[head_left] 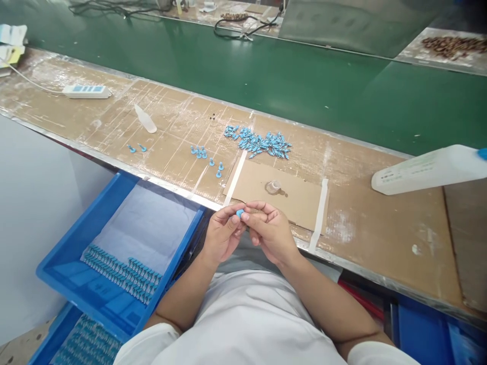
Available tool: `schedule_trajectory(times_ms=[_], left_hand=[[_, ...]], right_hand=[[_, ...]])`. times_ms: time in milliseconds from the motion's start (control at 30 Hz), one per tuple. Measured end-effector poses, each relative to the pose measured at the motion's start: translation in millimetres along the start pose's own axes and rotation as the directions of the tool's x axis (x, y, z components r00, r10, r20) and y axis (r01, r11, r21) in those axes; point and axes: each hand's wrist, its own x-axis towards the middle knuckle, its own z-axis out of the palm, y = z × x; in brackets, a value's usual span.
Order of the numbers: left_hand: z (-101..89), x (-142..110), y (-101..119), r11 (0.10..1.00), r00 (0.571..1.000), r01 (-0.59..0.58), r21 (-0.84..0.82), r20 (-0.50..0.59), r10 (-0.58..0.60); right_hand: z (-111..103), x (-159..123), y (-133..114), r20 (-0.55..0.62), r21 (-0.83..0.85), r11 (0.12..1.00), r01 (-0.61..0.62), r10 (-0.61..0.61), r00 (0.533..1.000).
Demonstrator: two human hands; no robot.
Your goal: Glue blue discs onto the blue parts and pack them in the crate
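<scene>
Above the near edge of the desk (357,213), the left grip (223,232) and right grip (272,228) pinch 1 small blue part (239,213) by fingertips. It looks light, stiff, perhaps slippery; its sides seem the best hold.

Your hands (271,231) partly hide the blue piece (239,213); your view cuts off the bottle (429,171) and lower tray (51,332); dark specks (212,116) are too small to identify.

White power strip (87,92) toward left; long green surface (171,56); small brown pieces (451,46) heaped beyond it, upper right.
</scene>
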Motion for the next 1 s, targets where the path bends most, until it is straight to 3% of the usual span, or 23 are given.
schedule_trajectory(times_ms=[67, 133, 200, 233, 267, 333, 400, 500, 633, 767, 933, 1000], left_hand=[[-1.6, 2.4, 0.8, 0.995, 0.999, 0.044, -0.086, -0.012, -0.045], [-3.8, 5.1, 2.3, 0.979, 0.996, 0.079, -0.185, -0.021, -0.085], [-7.5, 7.7, 3.9, 0.964, 0.993, 0.101, -0.246, -0.026, -0.111], [-9.8, 8.9, 4.5, 0.959, 0.992, 0.111, -0.26, -0.028, -0.123], [-12.2, 10.0, 4.8, 0.956, 0.991, 0.12, -0.268, -0.031, -0.133], [-16.7, 11.4, 5.0, 0.952, 0.988, 0.131, -0.276, -0.041, -0.147], [-19.6, 11.9, 5.0, 0.95, 0.985, 0.137, -0.281, -0.064, -0.161], [-21.5, 11.4, 5.6, 0.952, 0.979, 0.141, -0.271, -0.107, -0.176], [-24.0, 11.5, 6.7, 0.958, 0.976, 0.144, -0.247, -0.124, -0.179], [-27.4, 14.3, 6.0, 0.964, 0.974, 0.142, -0.224, -0.141, -0.176], [-27.8, 16.8, 5.2, 0.968, 0.979, 0.139, -0.207, -0.122, -0.166], [-27.6, 16.5, 5.5, 0.972, 0.98, 0.136, -0.191, -0.118, -0.16]], right_hand=[[-5.6, -5.2, -12.7, 0.029, -0.226, 0.97, 0.084, -0.08, 0.996], [-16.5, -4.4, -33.1, 0.045, -0.533, 0.809, 0.248, -0.266, 0.963], [-31.3, 11.6, -56.2, 0.076, -0.788, 0.48, 0.386, -0.546, 0.834], [-39.3, 26.9, -66.4, 0.123, -0.863, 0.312, 0.397, -0.632, 0.765], [-47.1, 46.6, -74.7, 0.199, -0.904, 0.166, 0.394, -0.653, 0.731], [-61.1, 94.2, -83.4, 0.38, -0.904, -0.082, 0.42, -0.605, 0.7], [-71.8, 141.8, -82.8, 0.531, -0.847, -0.263, 0.462, -0.47, 0.705], [-80.9, 190.4, -74.5, 0.627, -0.761, -0.428, 0.488, -0.292, 0.722], [-82.3, 209.6, -70.1, 0.695, -0.662, -0.51, 0.549, -0.145, 0.704], [-80.1, 213.3, -72.8, 0.728, -0.627, -0.497, 0.6, -0.098, 0.679], [-85.5, 214.5, -71.9, 0.718, -0.684, -0.343, 0.644, -0.156, 0.679], [-90.3, 210.0, -71.7, 0.673, -0.739, -0.246, 0.628, -0.23, 0.703]])
